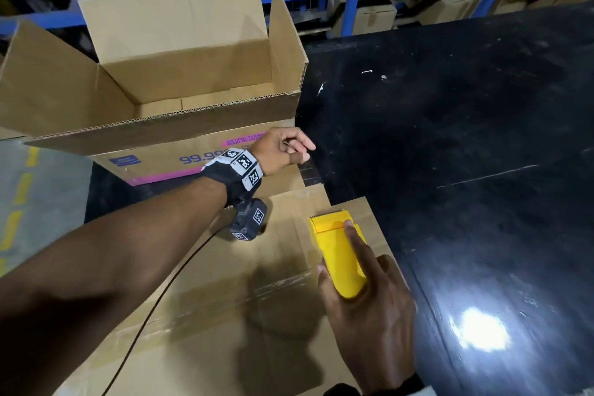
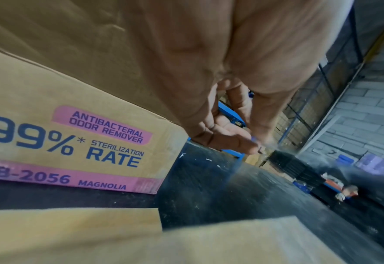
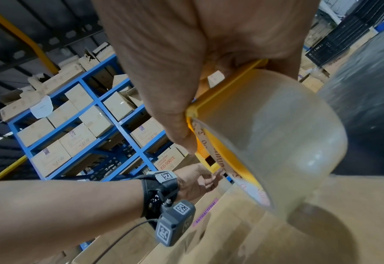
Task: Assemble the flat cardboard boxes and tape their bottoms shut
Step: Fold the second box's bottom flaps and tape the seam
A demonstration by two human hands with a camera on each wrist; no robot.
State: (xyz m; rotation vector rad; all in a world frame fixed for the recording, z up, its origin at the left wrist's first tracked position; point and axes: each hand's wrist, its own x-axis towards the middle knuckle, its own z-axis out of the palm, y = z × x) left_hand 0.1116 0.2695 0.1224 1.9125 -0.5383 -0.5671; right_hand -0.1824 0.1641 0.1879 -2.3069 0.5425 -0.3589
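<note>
Black worktop (image 1: 450, 138) carries an upright open box (image 1: 180, 74) at its left edge, and nearer, an upturned box (image 1: 225, 299) with tape along its bottom seam. Right hand (image 1: 369, 305) wraps the yellow dispenser (image 1: 337, 254), forefinger laid along its top, over that box's right edge. Left hand (image 1: 283, 151) pinches the tape end (image 1: 310, 169) just past the box's far corner. Best keep that strip taut, lay it square over the seam, then press and cut cleanly.
</note>
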